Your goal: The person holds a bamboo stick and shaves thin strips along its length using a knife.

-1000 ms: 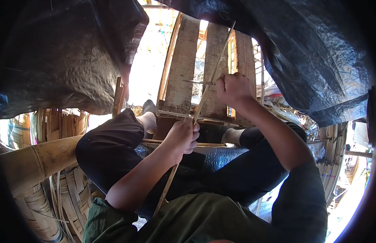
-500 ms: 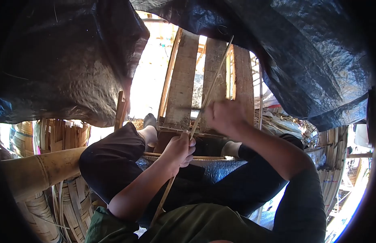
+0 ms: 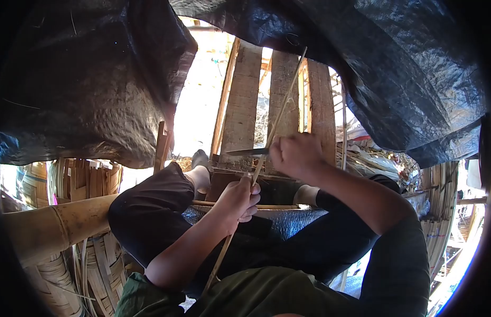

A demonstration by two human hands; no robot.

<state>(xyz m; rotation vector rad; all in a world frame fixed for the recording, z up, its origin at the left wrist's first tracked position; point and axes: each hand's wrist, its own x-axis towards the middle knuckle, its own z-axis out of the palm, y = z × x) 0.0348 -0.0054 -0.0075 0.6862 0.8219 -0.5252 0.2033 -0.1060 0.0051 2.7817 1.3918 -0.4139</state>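
A long, thin bamboo strip [image 3: 281, 113] slants from my lap up past my hands toward the planks. My left hand [image 3: 239, 199] is closed around it below the middle, thumb along the strip. In my right hand [image 3: 298, 154] is a knife [image 3: 247, 152], gripped in a fist, its dark blade pointing left. The blade lies across the strip, a little above my left hand. The knife's handle is hidden inside my fingers. A small curl of fibre shows on the strip's upper part.
Wooden planks [image 3: 240, 105] stand in front of me. Black plastic sheeting [image 3: 404, 68] hangs overhead on both sides. A thick bamboo pole [image 3: 60, 224] lies at left above woven bamboo [image 3: 97, 264]. Strips and scraps [image 3: 369, 158] lie at right. My bent legs flank my hands.
My right hand has come slightly down along the strip with the knife, whose blade was blurred and now shows clearly. My left hand keeps its hold; the whole view has shifted slightly.
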